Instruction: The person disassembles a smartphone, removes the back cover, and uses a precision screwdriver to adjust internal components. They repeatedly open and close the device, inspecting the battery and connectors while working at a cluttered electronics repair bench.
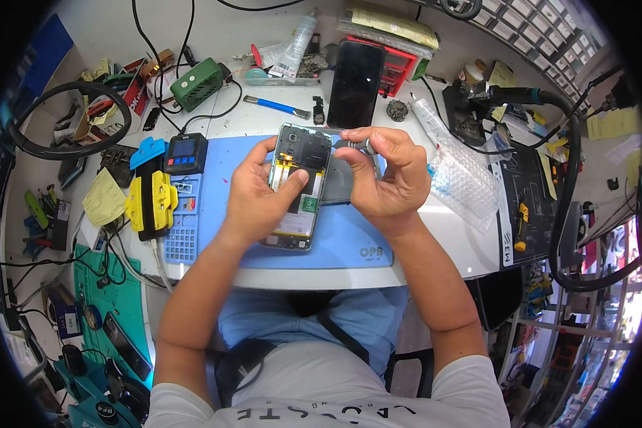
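Observation:
My left hand (262,196) grips a smartphone (307,148) with its back cover off, the thumb lying across the battery area. Inside, a camera, yellow flex cables and a dark battery show. In the fingertips of my right hand (394,178) is a grey screwdriver (359,146), held nearly level, its tip end close to the phone's upper right edge. Whether the tip touches the phone I cannot tell. Partly hidden behind the phone and my right hand, a dark flat panel (339,184) lies on the blue repair mat (357,239).
Beyond the mat stands a black phone (354,82), with a blue-handled tool (277,107) to its left. A yellow and blue clamp (150,200) and a small display device (185,153) sit at left. Bubble wrap (464,175) and a thick black hose (567,178) are at right.

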`<state>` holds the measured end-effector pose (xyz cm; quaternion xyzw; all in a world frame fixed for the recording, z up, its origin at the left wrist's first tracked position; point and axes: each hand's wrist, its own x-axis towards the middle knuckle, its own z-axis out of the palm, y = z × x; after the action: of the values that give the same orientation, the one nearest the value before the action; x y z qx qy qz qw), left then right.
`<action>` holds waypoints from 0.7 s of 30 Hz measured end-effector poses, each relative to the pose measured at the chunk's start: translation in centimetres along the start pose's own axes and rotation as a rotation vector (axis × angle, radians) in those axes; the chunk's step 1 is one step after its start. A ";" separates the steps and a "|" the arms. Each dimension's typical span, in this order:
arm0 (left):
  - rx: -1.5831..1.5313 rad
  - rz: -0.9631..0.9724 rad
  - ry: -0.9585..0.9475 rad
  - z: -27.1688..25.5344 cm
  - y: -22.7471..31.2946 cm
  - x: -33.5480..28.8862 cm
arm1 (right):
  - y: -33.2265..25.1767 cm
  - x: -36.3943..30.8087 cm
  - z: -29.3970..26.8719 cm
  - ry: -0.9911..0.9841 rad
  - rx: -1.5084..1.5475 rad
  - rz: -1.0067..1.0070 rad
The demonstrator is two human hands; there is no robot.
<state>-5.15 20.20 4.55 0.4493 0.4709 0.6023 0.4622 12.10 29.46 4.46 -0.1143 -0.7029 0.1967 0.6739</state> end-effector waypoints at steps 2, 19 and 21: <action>0.005 -0.005 -0.001 0.0 0.1 0.0 | 0.0 0.1 -0.7 -0.036 -0.116 -0.041; -0.031 0.009 0.011 0.1 -0.3 0.1 | 0.0 0.3 0.0 -0.026 0.062 -0.017; -0.016 -0.021 -0.008 0.2 0.0 0.0 | 0.1 0.3 0.0 -0.020 0.070 -0.028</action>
<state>-5.00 20.26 4.55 0.4431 0.4689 0.5995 0.4737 12.05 29.73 4.71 -0.0788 -0.7040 0.2127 0.6730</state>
